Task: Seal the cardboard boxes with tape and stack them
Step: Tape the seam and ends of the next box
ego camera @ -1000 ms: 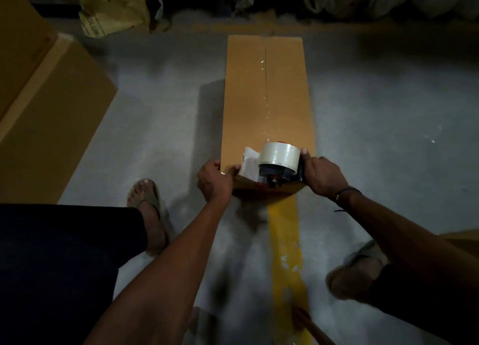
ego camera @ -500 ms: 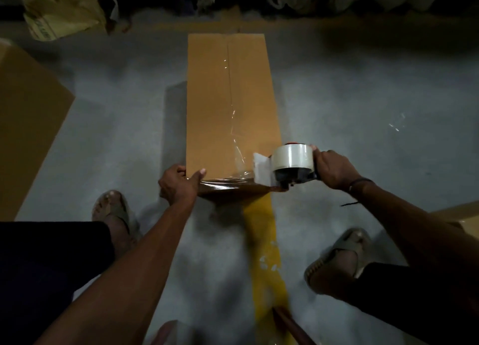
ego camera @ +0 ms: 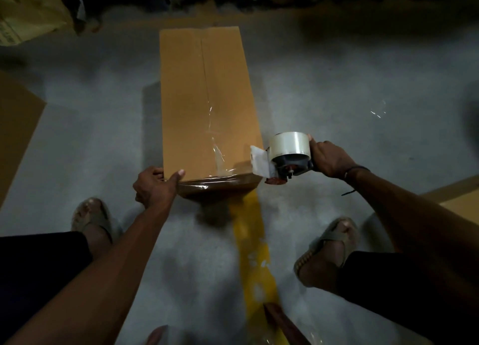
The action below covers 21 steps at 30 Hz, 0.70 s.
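A long brown cardboard box (ego camera: 186, 98) lies on the concrete floor, running away from me. Clear tape glints along its centre seam and across its near end face. My left hand (ego camera: 155, 186) grips the box's near left corner, thumb on top. My right hand (ego camera: 328, 159) holds a tape dispenser (ego camera: 285, 155) with a clear roll, just off the box's near right corner. The dispenser's white flap faces the box.
A yellow floor stripe (ego camera: 252, 241) runs from the box toward me, between my two sandalled feet. Another brown box (ego camera: 15, 126) sits at the left edge, and a box corner (ego camera: 461, 199) at the right. Yellow sacks (ego camera: 28, 10) and dark bundles line the far wall.
My right hand has drawn the dispenser from the middle of the box's near end out to the right, past the corner. My left hand has stayed on the near left corner.
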Available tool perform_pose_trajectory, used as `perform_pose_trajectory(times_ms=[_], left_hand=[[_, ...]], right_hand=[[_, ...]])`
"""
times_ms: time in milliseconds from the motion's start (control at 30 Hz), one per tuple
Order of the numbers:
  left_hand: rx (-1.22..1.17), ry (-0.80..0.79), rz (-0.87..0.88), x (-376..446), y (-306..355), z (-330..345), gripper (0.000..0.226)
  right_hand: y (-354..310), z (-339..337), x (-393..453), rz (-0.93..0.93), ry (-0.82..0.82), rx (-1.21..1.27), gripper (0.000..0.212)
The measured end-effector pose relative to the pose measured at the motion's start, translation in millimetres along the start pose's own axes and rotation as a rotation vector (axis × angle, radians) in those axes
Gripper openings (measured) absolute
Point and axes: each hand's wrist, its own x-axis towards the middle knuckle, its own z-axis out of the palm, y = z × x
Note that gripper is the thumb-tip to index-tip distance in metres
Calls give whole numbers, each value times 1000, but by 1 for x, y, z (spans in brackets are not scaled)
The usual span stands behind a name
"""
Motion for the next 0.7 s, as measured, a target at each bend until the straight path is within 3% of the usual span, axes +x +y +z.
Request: perform_pose_trajectory(times_ms=[233, 300, 467, 567, 700], left_hand=[[8, -8, -11, 4, -4, 3, 52], [9, -5, -5, 5, -4, 3, 53], [28, -1, 2, 8, -10, 6, 56], [91, -9, 3, 3, -6, 3, 55], [211, 28, 194, -6, 13, 11, 46]], right_hand=[[7, -7, 2, 36, -89, 213, 47], [11, -6, 5, 13, -71, 222, 57], [25, -1, 6, 155, -83, 156, 78], [20, 4, 10, 79, -84, 99, 90], [17, 5, 21, 31, -98, 49, 108]])
